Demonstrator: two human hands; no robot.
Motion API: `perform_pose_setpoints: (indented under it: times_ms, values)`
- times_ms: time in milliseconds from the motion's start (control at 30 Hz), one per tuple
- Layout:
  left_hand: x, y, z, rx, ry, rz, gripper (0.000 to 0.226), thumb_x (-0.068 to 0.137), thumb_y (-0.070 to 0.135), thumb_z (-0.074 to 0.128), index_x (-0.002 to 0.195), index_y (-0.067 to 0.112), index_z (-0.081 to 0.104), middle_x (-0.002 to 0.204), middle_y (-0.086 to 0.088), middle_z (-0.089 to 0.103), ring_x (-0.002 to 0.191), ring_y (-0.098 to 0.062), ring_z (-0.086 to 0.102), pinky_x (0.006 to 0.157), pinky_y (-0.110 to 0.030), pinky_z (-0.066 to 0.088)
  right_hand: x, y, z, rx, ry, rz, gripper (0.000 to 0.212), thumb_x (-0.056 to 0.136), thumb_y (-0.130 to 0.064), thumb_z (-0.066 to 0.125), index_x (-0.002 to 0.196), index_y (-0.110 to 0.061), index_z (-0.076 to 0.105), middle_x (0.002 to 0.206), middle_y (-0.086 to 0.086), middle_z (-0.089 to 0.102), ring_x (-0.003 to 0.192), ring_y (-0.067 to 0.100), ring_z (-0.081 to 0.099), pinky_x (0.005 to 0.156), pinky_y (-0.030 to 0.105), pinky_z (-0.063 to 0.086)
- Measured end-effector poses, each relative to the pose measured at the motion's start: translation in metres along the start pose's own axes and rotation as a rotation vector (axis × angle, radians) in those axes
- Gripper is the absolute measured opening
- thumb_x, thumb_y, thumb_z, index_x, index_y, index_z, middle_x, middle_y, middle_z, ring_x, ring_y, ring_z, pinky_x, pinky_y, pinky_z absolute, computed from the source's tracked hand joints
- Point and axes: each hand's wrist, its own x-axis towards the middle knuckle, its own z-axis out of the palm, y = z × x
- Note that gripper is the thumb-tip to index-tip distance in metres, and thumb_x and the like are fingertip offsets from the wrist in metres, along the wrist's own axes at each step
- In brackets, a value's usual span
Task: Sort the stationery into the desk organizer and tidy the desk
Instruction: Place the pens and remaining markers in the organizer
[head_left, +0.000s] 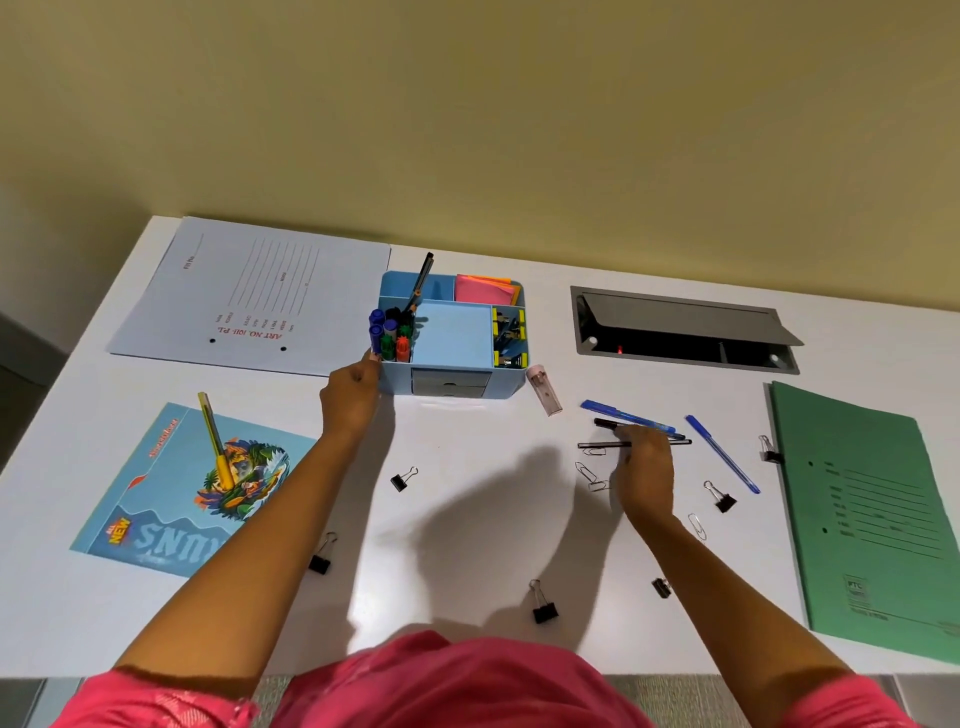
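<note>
The blue desk organizer (501, 387) stands at the middle back of the white desk, holding markers, sticky notes and clips. My left hand (350, 397) grips its front left corner. My right hand (644, 465) lies over two black pens (602, 424), with its fingers curled round them. A blue pen (631, 415) lies just behind that hand, and a second blue pen (722, 454) to its right. A pink lead case (544, 389) lies beside the organizer. A yellow pen (213, 436) rests on a blue booklet (171, 499).
Several black binder clips (402, 479) and wire paper clips (587, 470) are scattered over the desk. A white folder (249, 296) lies at the back left, a green folder (872, 519) at the right. An open grey cable hatch (680, 332) sits behind the pens.
</note>
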Motion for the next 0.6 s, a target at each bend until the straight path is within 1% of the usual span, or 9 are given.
perform_pose_setpoints:
  times_ms: [67, 167, 233, 267, 333, 400, 433, 500, 600]
  values:
    - [-0.001, 0.002, 0.000, -0.002, 0.003, -0.003, 0.041, 0.097, 0.046, 0.040, 0.070, 0.018, 0.053, 0.085, -0.011, 0.059, 0.082, -0.027, 0.058, 0.073, -0.035, 0.043, -0.005, 0.012, 0.004, -0.087, -0.018, -0.052, 0.029, 0.083, 0.006, 0.060, 0.111, -0.004, 0.063, 0.109, 0.015, 0.062, 0.107, 0.030, 0.053, 0.087, 0.039, 0.049]
    - [-0.002, 0.003, 0.001, -0.005, 0.013, -0.001, 0.040, 0.097, 0.046, 0.040, 0.063, 0.026, 0.046, 0.081, -0.009, 0.058, 0.082, -0.027, 0.057, 0.074, -0.035, 0.044, -0.008, 0.019, 0.006, -0.177, -0.024, -0.136, 0.023, 0.080, 0.003, 0.066, 0.101, -0.005, 0.062, 0.098, 0.014, 0.061, 0.092, 0.028, 0.053, 0.070, 0.034, 0.049]
    - [-0.002, 0.003, 0.000, -0.011, 0.013, -0.002, 0.039, 0.097, 0.046, 0.041, 0.063, 0.028, 0.046, 0.075, -0.004, 0.057, 0.083, -0.030, 0.059, 0.076, -0.037, 0.047, -0.010, 0.020, 0.010, -0.292, -0.021, -0.244, 0.031, 0.068, 0.006, 0.075, 0.094, -0.004, 0.062, 0.087, 0.014, 0.060, 0.078, 0.026, 0.054, 0.061, 0.032, 0.047]
    - [-0.003, 0.003, 0.000, -0.017, 0.009, -0.005, 0.038, 0.097, 0.045, 0.041, 0.064, 0.028, 0.048, 0.076, -0.004, 0.058, 0.085, -0.031, 0.061, 0.079, -0.040, 0.049, -0.010, 0.019, 0.012, -0.355, -0.019, -0.302, 0.036, 0.062, 0.007, 0.079, 0.092, -0.003, 0.062, 0.083, 0.015, 0.060, 0.073, 0.027, 0.054, 0.058, 0.032, 0.046]
    - [-0.004, 0.004, -0.001, -0.044, 0.000, -0.011, 0.035, 0.097, 0.044, 0.041, 0.073, 0.024, 0.056, 0.086, -0.009, 0.061, 0.087, -0.031, 0.063, 0.086, -0.045, 0.052, -0.009, 0.011, 0.015, -0.387, 0.001, -0.344, 0.038, 0.059, 0.008, 0.081, 0.090, -0.002, 0.062, 0.079, 0.015, 0.061, 0.068, 0.027, 0.055, 0.056, 0.034, 0.045]
    - [-0.005, 0.006, -0.001, -0.080, -0.006, -0.015, 0.031, 0.098, 0.041, 0.043, 0.087, 0.017, 0.059, 0.094, -0.011, 0.061, 0.088, -0.029, 0.061, 0.088, -0.046, 0.054, -0.007, -0.005, 0.015, -0.280, 0.030, -0.309, 0.028, 0.068, 0.007, 0.076, 0.090, -0.004, 0.061, 0.080, 0.014, 0.061, 0.070, 0.027, 0.054, 0.059, 0.035, 0.045]
    - [-0.006, 0.007, -0.001, -0.095, -0.007, -0.016, 0.030, 0.098, 0.040, 0.043, 0.090, 0.016, 0.058, 0.096, -0.011, 0.060, 0.088, -0.029, 0.060, 0.087, -0.046, 0.055, -0.006, -0.016, 0.014, -0.187, 0.045, -0.290, 0.023, 0.074, 0.008, 0.071, 0.090, -0.005, 0.060, 0.081, 0.014, 0.061, 0.072, 0.027, 0.054, 0.060, 0.036, 0.046]
    - [-0.006, 0.007, -0.001, -0.104, -0.011, -0.015, 0.030, 0.098, 0.040, 0.044, 0.091, 0.014, 0.058, 0.098, -0.011, 0.060, 0.088, -0.028, 0.060, 0.085, -0.044, 0.056, -0.004, -0.047, 0.007, 0.031, 0.046, -0.270, 0.020, 0.082, 0.010, 0.059, 0.093, -0.006, 0.057, 0.087, 0.011, 0.057, 0.079, 0.026, 0.051, 0.064, 0.035, 0.045]
    - [-0.006, 0.007, -0.002, -0.107, -0.015, -0.015, 0.031, 0.098, 0.040, 0.044, 0.092, 0.014, 0.058, 0.099, -0.012, 0.060, 0.088, -0.028, 0.061, 0.085, -0.044, 0.056, -0.002, -0.102, -0.009, 0.381, 0.005, -0.252, 0.020, 0.093, 0.001, 0.047, 0.104, -0.014, 0.053, 0.093, -0.005, 0.049, 0.087, 0.018, 0.049, 0.070, 0.030, 0.042]
